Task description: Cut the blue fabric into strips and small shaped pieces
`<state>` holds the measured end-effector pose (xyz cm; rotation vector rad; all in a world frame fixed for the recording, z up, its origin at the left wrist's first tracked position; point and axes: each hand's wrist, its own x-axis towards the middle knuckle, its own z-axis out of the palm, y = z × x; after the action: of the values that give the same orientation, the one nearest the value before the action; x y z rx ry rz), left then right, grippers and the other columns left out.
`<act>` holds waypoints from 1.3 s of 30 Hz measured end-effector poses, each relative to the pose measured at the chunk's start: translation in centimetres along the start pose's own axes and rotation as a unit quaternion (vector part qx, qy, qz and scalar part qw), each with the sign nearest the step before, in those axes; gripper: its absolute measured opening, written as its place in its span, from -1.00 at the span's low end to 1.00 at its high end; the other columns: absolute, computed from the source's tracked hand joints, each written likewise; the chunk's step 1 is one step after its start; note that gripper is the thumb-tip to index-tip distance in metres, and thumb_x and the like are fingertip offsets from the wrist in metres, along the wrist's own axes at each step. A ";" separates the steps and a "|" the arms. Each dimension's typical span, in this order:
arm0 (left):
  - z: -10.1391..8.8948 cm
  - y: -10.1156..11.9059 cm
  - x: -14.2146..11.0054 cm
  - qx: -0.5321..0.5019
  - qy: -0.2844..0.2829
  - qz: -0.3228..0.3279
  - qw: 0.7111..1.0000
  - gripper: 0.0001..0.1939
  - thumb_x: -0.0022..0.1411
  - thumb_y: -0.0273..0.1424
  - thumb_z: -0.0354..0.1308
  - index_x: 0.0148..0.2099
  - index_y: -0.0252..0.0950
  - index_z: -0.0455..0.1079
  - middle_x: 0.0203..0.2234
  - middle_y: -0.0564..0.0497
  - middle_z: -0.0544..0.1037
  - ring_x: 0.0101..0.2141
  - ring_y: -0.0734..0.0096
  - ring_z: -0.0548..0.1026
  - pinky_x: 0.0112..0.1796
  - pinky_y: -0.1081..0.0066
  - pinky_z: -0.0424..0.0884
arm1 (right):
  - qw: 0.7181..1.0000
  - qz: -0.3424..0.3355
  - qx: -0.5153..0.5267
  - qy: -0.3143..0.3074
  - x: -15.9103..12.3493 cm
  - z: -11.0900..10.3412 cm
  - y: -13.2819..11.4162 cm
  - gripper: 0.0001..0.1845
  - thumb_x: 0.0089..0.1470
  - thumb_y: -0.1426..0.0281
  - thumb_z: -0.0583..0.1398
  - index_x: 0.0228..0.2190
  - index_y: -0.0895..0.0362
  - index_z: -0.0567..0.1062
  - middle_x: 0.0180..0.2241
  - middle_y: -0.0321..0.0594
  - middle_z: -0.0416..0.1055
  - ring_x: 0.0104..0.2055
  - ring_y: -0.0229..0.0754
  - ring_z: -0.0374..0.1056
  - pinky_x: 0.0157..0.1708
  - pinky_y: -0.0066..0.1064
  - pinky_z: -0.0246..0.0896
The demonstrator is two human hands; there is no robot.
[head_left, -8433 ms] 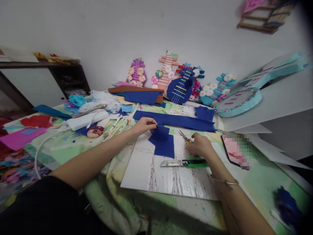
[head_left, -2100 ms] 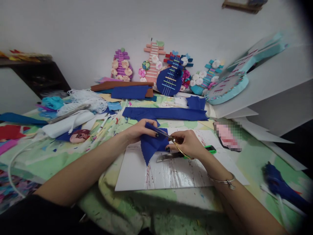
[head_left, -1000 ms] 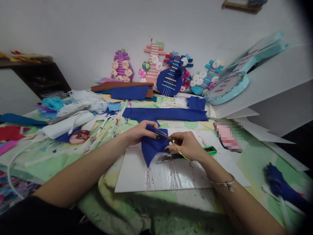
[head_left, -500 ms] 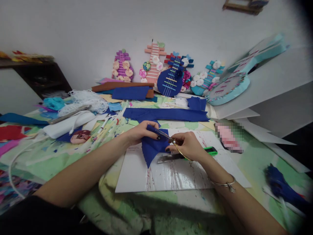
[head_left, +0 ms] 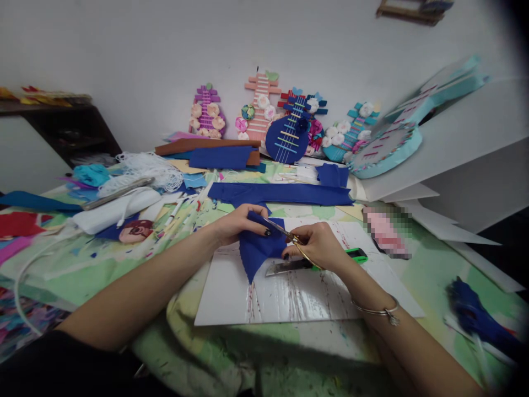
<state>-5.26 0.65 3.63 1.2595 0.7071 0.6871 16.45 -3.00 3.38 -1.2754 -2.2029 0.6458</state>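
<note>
My left hand [head_left: 243, 223] pinches a piece of dark blue cloth [head_left: 258, 251] along its upper edge, and a pointed corner of it hangs down over the white board [head_left: 223, 303]. Gold-handled scissors [head_left: 303, 252] sit in my right hand [head_left: 320, 242], fingers closed around the loops. Their blades lie along the top of the cloth, close to my left fingertips; how far apart the blades are is hard to make out. Beneath my right hand a green and black utility knife [head_left: 357, 255] rests on the board, its blade [head_left: 283, 268] pointing left.
A long blue strip [head_left: 289, 194] lies behind the board. Decorated lute shapes [head_left: 287, 138] lean against the wall. White cord [head_left: 144, 171] and a white power strip [head_left: 111, 212] are at left. A blue glue gun [head_left: 481, 317] stands at right, below white panels [head_left: 454, 165].
The scissors and right fingers have shifted very slightly, the loops drawing a little closer. The cloth and my left hand stay in almost the same place.
</note>
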 end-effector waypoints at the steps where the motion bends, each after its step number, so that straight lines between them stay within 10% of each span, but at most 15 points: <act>1: 0.0 0.0 0.0 0.000 0.000 0.001 1.000 -0.71 -0.19 -0.54 0.31 -0.45 -0.35 0.23 -0.56 0.08 0.46 -0.58 0.55 0.40 -0.55 0.55 0.28 | 1.000 0.000 -0.001 0.001 0.0 0.0 0.0 -0.56 -0.20 0.04 0.24 -0.58 0.22 0.51 -0.70 -0.38 0.00 -0.59 -0.37 -0.12 -0.63 -0.48 -0.25; 17: -0.1 0.2 0.1 0.001 0.047 -0.009 0.999 -0.75 -0.20 -0.49 0.35 -0.39 -0.39 0.42 -0.51 -0.02 0.52 -0.49 0.44 0.48 -0.44 0.46 0.37 | 0.998 0.039 0.024 0.031 0.1 -0.5 0.0 -0.60 -0.17 0.11 0.23 -0.59 0.25 0.51 -0.73 -0.36 0.06 -0.63 -0.38 -0.06 -0.65 -0.48 -0.23; 28: 0.9 -0.2 0.0 0.066 0.019 -0.006 0.998 -0.78 -0.21 -0.48 0.34 -0.41 -0.39 0.46 -0.49 -0.03 0.54 -0.49 0.44 0.48 -0.41 0.45 0.37 | 0.946 0.136 0.295 0.017 0.2 1.1 -1.5 -0.70 -0.26 0.27 0.25 -0.48 0.25 0.43 -0.74 -0.44 0.09 -0.71 -0.47 -0.10 -0.73 -0.56 -0.24; 39: 0.3 -0.1 0.3 0.015 0.036 0.025 0.999 -0.78 -0.09 -0.41 0.29 -0.34 -0.42 0.49 -0.42 -0.12 0.57 -0.42 0.36 0.51 -0.32 0.38 0.40 | 0.972 0.071 0.224 0.023 0.1 0.1 -1.6 -0.68 -0.18 0.18 0.22 -0.56 0.21 0.35 -0.66 -0.40 0.08 -0.62 -0.41 -0.05 -0.65 -0.53 -0.17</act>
<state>-4.86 0.67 3.59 1.2889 0.7498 0.7678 15.29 -3.65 4.32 -1.1946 -1.7989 1.0848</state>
